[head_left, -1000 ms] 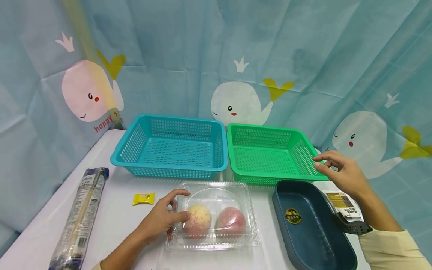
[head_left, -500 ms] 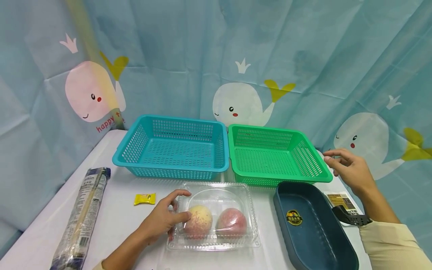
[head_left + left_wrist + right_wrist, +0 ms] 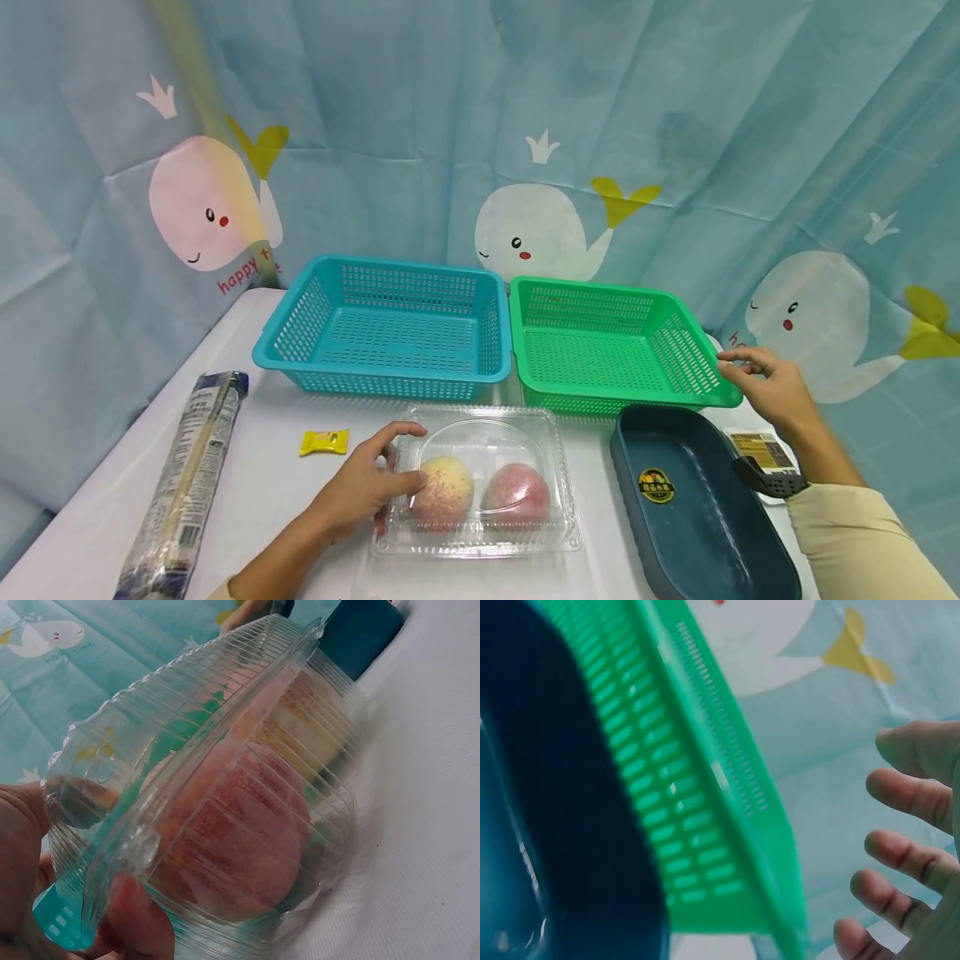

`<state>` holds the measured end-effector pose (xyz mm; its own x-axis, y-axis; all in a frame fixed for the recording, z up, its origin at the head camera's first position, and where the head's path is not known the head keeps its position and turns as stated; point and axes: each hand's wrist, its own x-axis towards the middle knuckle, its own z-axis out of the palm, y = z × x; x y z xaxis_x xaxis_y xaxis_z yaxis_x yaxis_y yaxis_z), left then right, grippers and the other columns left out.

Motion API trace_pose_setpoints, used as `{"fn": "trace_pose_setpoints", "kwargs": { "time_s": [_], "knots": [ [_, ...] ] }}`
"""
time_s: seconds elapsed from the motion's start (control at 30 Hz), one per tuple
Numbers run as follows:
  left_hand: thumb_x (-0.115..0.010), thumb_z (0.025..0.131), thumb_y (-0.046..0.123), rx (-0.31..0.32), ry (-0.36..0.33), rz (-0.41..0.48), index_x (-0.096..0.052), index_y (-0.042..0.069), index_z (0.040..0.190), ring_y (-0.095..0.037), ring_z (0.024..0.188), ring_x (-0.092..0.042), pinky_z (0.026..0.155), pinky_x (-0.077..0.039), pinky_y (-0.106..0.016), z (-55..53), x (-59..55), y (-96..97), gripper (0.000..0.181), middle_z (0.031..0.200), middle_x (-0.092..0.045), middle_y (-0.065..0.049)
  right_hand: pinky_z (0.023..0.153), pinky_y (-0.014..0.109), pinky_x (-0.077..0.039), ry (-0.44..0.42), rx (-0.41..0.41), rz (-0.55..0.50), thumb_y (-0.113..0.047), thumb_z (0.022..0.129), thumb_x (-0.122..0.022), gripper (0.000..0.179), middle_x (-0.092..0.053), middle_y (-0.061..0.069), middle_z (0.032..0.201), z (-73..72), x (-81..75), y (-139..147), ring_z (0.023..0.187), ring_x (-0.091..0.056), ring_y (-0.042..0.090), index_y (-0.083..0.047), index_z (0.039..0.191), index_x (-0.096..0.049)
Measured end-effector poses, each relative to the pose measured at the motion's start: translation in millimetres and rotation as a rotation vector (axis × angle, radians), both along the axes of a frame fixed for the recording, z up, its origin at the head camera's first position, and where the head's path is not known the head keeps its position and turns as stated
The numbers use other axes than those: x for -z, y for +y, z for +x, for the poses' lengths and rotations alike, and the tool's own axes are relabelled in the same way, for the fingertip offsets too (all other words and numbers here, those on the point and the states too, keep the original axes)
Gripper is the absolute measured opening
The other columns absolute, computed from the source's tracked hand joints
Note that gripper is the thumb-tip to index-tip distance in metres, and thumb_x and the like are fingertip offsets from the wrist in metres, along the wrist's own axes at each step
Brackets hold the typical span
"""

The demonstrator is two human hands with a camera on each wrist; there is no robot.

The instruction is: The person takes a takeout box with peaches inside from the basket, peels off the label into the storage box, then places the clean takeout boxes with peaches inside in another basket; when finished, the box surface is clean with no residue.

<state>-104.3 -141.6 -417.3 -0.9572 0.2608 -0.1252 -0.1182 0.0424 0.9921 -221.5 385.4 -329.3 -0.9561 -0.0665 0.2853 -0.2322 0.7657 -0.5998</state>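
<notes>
A lidded clear plastic clamshell box (image 3: 487,437) lies on the white table in front of me, holding a yellowish peach (image 3: 442,492) and a pinker peach (image 3: 517,497) side by side. My left hand (image 3: 356,492) grips its left end, thumb on one side and fingers on the other, as the left wrist view shows close up; some fingers are hidden behind the plastic. Off at the right, my right hand (image 3: 776,392) hovers by the right rim of the green basket (image 3: 588,362). In the right wrist view its fingers (image 3: 907,795) are spread and hold nothing.
A blue basket (image 3: 397,342) stands left of the green one. At front right is a dark blue tray (image 3: 708,508), with a brown-and-white packet (image 3: 761,450) beside it. A yellow wrapped packet (image 3: 324,442) and a long plastic-wrapped package (image 3: 183,483) lie to the left.
My right hand has shifted a little right relative to the green basket, then dipped slightly beside its rim. My left hand keeps its grip on the box. The head view has drifted slightly.
</notes>
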Motion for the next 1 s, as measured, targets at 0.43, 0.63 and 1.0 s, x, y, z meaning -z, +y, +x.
{"fn": "trace_pose_setpoints", "kwargs": {
  "time_s": [0.43,0.63,1.0],
  "knots": [
    [-0.077,0.08,0.009,-0.003,-0.003,-0.004,-0.051,0.012,0.132,-0.012,0.041,-0.035,0.032,-0.042,-0.028,-0.6,-3.0,0.2,0.058,0.093,-0.03,-0.015,0.088,0.078,-0.023,-0.093,-0.058,0.123,-0.032,0.098,-0.057,0.052,-0.024,0.031,0.149,-6.7,23.5,12,0.132,-0.016,0.059,0.009,0.13,-0.053],
    [-0.073,0.079,0.0,0.042,-0.007,0.07,-0.048,0.003,0.121,-0.012,0.044,-0.038,0.032,-0.043,-0.028,-2.9,-4.3,-2.6,0.049,0.092,-0.029,-0.014,0.089,0.077,-0.024,-0.233,-0.072,0.12,-0.039,0.098,-0.055,0.067,-0.01,0.023,0.157,-4.5,31.5,18,0.132,-0.012,0.061,0.008,0.143,-0.037],
    [-0.063,0.075,-0.013,0.075,-0.002,0.317,-0.042,-0.004,0.108,-0.012,0.048,-0.044,0.037,-0.041,-0.021,3.3,-12.3,-4.3,0.04,0.096,-0.03,-0.016,0.09,0.077,-0.023,-0.237,-0.06,0.096,-0.04,0.098,-0.054,0.071,-0.007,0.021,0.158,-4.5,36.3,18,0.133,-0.01,0.059,0.009,0.145,-0.032]
  ]
}}
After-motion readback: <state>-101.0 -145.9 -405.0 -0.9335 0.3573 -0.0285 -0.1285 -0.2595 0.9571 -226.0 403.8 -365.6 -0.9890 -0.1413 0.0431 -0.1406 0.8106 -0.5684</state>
